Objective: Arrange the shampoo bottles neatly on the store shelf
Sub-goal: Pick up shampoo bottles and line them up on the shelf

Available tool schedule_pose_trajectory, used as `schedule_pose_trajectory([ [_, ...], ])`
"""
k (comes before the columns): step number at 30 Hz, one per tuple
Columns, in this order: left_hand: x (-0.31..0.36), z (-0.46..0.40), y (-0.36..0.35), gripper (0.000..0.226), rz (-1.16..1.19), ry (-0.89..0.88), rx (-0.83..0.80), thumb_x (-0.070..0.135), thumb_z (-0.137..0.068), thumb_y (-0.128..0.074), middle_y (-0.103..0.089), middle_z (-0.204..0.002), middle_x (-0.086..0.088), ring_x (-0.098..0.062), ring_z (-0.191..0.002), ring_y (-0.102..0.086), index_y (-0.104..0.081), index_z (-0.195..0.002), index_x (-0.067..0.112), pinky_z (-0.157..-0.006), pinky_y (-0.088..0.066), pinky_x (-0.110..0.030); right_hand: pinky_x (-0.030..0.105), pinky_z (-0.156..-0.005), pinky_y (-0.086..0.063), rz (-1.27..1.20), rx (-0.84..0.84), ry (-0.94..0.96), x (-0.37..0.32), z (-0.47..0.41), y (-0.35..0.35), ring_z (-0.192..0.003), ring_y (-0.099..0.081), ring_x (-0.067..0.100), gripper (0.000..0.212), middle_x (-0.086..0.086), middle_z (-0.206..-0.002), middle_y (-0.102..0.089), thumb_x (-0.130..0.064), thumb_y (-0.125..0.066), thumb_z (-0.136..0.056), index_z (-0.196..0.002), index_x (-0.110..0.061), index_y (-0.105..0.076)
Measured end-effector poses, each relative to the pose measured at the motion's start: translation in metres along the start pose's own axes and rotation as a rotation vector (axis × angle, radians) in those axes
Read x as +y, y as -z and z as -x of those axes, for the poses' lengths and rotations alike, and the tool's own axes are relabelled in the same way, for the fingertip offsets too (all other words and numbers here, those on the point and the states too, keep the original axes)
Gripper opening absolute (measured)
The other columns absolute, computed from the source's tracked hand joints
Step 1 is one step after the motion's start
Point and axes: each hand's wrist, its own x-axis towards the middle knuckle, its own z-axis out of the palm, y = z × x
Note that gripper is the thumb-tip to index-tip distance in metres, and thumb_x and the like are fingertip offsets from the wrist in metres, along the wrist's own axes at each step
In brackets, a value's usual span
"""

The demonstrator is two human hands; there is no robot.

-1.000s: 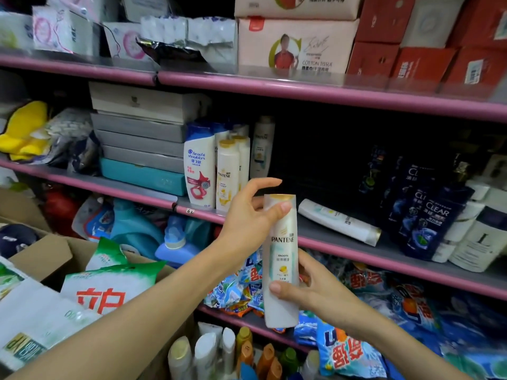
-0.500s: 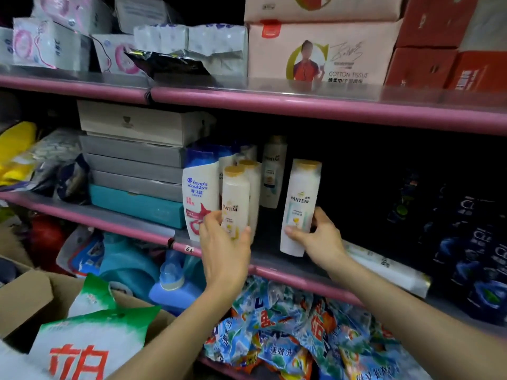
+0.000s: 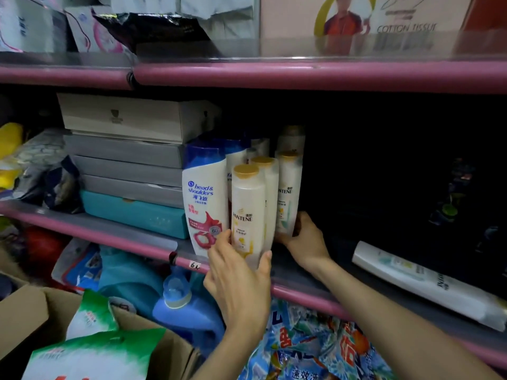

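In the head view, the pink-edged middle shelf [image 3: 90, 229] served as the landmark. On it, near its middle, a cluster of shampoo bottles stood upright. The front Pantene bottle [image 3: 248, 215], white with a gold cap, stood at the shelf's front edge, touching the Head & Shoulders bottle [image 3: 205, 198] on its left. The left hand [image 3: 238, 283] reached up from below the shelf edge and gripped the front Pantene bottle at its base, thumb on the right side and fingers spread around the left side.

A second Pantene bottle [image 3: 270, 187] stood just behind the first, and a third Pantene bottle [image 3: 288, 193] stood to the right of that, deeper on the shelf. The right hand [image 3: 304, 239] rested on the shelf and held the third bottle's lower end, fingers curled against its right side; how the thumb lay could not be told.

Left of the cluster on the same shelf sat a stack of flat boxes [image 3: 129, 160], the lowest one teal. Well to the right on the shelf a white bottle [image 3: 428, 283] lay on its side. Below the shelf were blue detergent jugs [image 3: 181, 308], patterned blue packets [image 3: 315, 344] and a cardboard box [image 3: 24, 319] with green-and-white bags [image 3: 96, 349]. Above the shelf, tissue packs [image 3: 384, 17] lined the upper shelf.
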Motion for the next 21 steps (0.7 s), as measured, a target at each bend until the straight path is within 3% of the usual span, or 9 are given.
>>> schedule_pose_trajectory([
  [5,-0.008,0.0,-0.004,0.07,-0.015,0.022,-0.018,0.03,-0.076,-0.076,-0.048,-0.131,0.001,-0.019,-0.125,-0.04,-0.037,-0.134,0.02,-0.099,-0.03,-0.04,0.008,-0.068,-0.042,0.031,0.019,0.051,0.005,-0.005,-0.004,-0.09,-0.059,0.004,0.04,-0.011,-0.099,-0.062,-0.024,-0.076,-0.078,-0.114,-0.016,-0.06],
  [11,-0.01,0.002,-0.004,0.065,0.033,0.016,-0.012,0.028,-0.076,-0.075,-0.051,-0.127,-0.002,-0.02,-0.12,-0.043,-0.041,-0.13,0.016,-0.093,-0.035,-0.039,-0.002,-0.058,-0.04,0.102,0.004,0.091,0.011,-0.008,-0.005,-0.081,-0.056,-0.006,0.031,-0.015,-0.095,-0.061,-0.024,-0.069,-0.083,-0.113,-0.02,-0.059],
  [21,-0.008,0.003,-0.003,0.059,0.041,0.01,-0.009,0.026,-0.077,-0.074,-0.051,-0.124,-0.004,-0.021,-0.117,-0.044,-0.043,-0.126,0.014,-0.093,-0.038,-0.036,0.014,-0.072,-0.045,0.106,-0.005,0.104,0.015,-0.011,-0.008,-0.091,-0.062,0.006,0.031,-0.006,-0.101,-0.068,-0.025,-0.071,-0.082,-0.112,-0.021,-0.062],
])
